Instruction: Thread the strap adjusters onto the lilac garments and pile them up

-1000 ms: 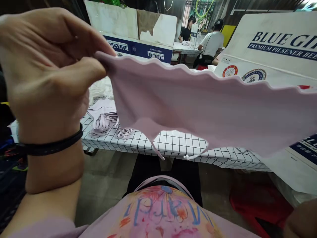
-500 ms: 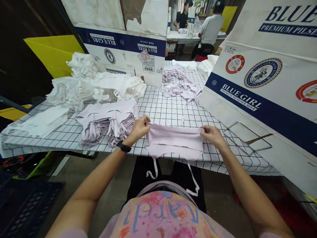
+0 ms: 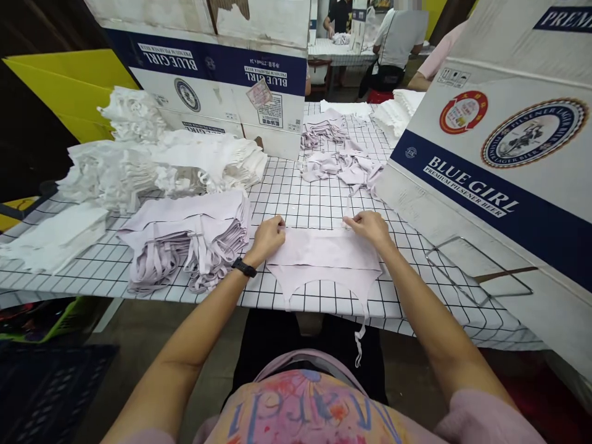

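A pale pink fabric piece [image 3: 324, 256] lies flat on the checked tablecloth [image 3: 314, 197] near the front edge, its straps dangling over the edge. My left hand [image 3: 271, 237] pinches its upper left corner. My right hand [image 3: 370, 227] pinches its upper right corner. Just left of my left hand sits a stack of folded pink pieces [image 3: 185, 237] with strap loops hanging toward me.
Heaps of white fabric [image 3: 152, 160] lie at the left. Loose pink pieces [image 3: 340, 163] lie farther back. Blue Girl cartons stand behind [image 3: 217, 68] and lean at the right [image 3: 499, 166]. Other people work at a far table [image 3: 398, 43].
The pink piece, held up in the air a second ago, has been brought down onto the table and spread flat; both hands moved with it to its far corners.
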`<action>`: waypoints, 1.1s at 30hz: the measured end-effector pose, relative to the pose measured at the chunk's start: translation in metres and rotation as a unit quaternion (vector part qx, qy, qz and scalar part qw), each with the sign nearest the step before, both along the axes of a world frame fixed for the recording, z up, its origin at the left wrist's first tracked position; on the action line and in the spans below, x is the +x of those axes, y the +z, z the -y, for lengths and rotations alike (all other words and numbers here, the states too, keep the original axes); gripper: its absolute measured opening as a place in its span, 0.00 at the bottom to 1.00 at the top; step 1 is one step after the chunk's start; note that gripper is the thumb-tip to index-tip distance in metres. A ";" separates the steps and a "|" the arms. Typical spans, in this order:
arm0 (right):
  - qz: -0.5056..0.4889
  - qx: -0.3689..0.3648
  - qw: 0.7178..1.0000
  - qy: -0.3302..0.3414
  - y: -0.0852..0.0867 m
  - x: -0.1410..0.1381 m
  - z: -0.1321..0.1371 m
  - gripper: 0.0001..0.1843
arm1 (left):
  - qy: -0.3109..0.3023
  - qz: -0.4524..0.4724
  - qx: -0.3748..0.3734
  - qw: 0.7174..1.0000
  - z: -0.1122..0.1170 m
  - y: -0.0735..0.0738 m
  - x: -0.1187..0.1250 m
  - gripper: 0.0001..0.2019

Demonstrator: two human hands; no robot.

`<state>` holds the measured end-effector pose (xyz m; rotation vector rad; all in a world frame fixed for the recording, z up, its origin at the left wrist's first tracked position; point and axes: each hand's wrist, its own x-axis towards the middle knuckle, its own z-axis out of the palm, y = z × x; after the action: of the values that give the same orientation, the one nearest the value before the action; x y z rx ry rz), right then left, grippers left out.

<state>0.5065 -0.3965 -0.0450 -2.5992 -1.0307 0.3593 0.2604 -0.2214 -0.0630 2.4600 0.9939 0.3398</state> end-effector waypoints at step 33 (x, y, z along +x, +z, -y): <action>0.002 0.209 0.974 0.087 -0.007 0.022 -0.026 0.20 | -0.030 0.010 0.120 0.992 -0.005 -0.006 -0.001 0.17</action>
<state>0.5288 -0.3708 -0.0522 -2.1440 -1.1928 0.1553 0.2594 -0.2161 -0.0688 2.6898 0.9161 0.4878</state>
